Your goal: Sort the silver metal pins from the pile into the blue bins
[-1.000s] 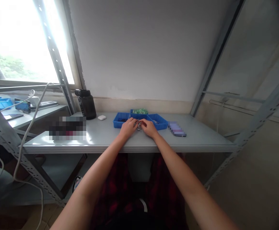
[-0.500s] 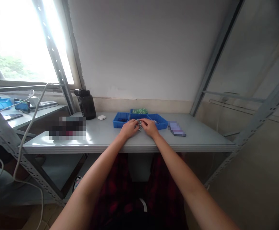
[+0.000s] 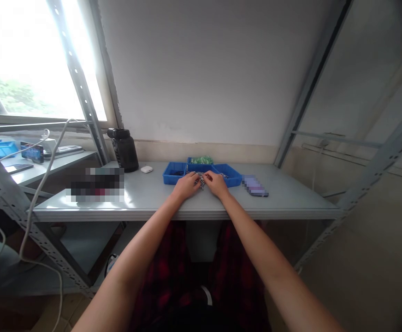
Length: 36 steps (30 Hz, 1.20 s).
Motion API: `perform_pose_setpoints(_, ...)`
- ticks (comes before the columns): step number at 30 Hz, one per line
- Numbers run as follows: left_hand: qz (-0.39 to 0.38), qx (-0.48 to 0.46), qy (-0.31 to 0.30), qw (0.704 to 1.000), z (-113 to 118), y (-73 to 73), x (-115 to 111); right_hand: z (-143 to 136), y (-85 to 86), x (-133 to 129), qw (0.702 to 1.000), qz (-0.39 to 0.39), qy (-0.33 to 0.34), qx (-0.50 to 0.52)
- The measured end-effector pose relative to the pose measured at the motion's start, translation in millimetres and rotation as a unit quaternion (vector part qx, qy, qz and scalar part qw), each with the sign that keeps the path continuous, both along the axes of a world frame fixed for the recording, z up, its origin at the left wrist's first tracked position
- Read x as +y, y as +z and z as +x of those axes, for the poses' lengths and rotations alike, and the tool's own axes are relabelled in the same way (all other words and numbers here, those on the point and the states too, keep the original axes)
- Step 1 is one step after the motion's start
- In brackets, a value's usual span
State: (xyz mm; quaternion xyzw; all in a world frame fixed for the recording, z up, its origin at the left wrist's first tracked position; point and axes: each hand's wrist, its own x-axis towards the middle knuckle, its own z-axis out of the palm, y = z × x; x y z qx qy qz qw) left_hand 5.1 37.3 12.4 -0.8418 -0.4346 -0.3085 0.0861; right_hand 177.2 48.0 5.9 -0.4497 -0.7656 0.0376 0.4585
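Small shiny metal pieces (image 3: 202, 181) lie in a cluster between my two hands at the front of the blue bins; their exact kind is too small to tell. My left hand (image 3: 186, 185) curls round the left side of this cluster. On the other side, my right hand (image 3: 216, 184) has its thumb and fingers bent together at the pieces, the fingertips partly hidden. Close around are a left blue bin (image 3: 173, 180) with dark contents, a right blue bin (image 3: 235, 181) with thin metal parts, and a middle bin mostly covered by my hands. Green wrapped items (image 3: 202, 160) fill the back bin.
A phone (image 3: 255, 186) lies right of the bins. Left stand a dark water bottle (image 3: 125, 152), a small white case (image 3: 146, 169) and a blurred-out object (image 3: 97, 185). Metal shelf posts (image 3: 356, 193) flank the grey table (image 3: 291, 198). A white cable (image 3: 31, 207) hangs at left.
The fingers of my right hand have shifted slightly at the metal pieces, with a little more of the cluster showing. My left hand stays in place.
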Motion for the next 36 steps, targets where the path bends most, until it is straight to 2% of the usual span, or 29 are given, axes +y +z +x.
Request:
perform_pose_setpoints(3, 0.001, -0.005, 0.002, 1.000, 0.1, 0.7, -1.1, 0.6, -2.0, 2.3, 0.999, -0.032, -0.015, -0.002)
perform_pose_setpoints(8, -0.007, -0.009, -0.004, 1.000, -0.5, 0.8, -1.4, -0.5, -1.2, 0.1, 0.997, -0.081, 0.005, -0.019)
perform_pose_setpoints(15, 0.002, -0.017, -0.010, 1.000, -0.4, -0.5, 0.6, -1.2, 0.0, -1.6, 0.995, -0.088, 0.038, -0.028)
perform_pose_setpoints(23, -0.010, 0.007, 0.000, 1.000, -0.9, 0.1, -1.2, -3.9, 6.7, -12.1, 0.997, -0.055, 0.057, 0.012)
perform_pose_setpoints(30, -0.017, 0.012, 0.000, 1.000, -1.2, 1.1, -1.8, -1.5, 2.8, -5.1, 0.999, -0.041, 0.006, 0.013)
perform_pose_setpoints(36, -0.007, 0.006, -0.001, 1.000, -0.8, 2.4, -2.2, 0.7, -0.8, 0.2, 0.998, -0.055, 0.008, -0.011)
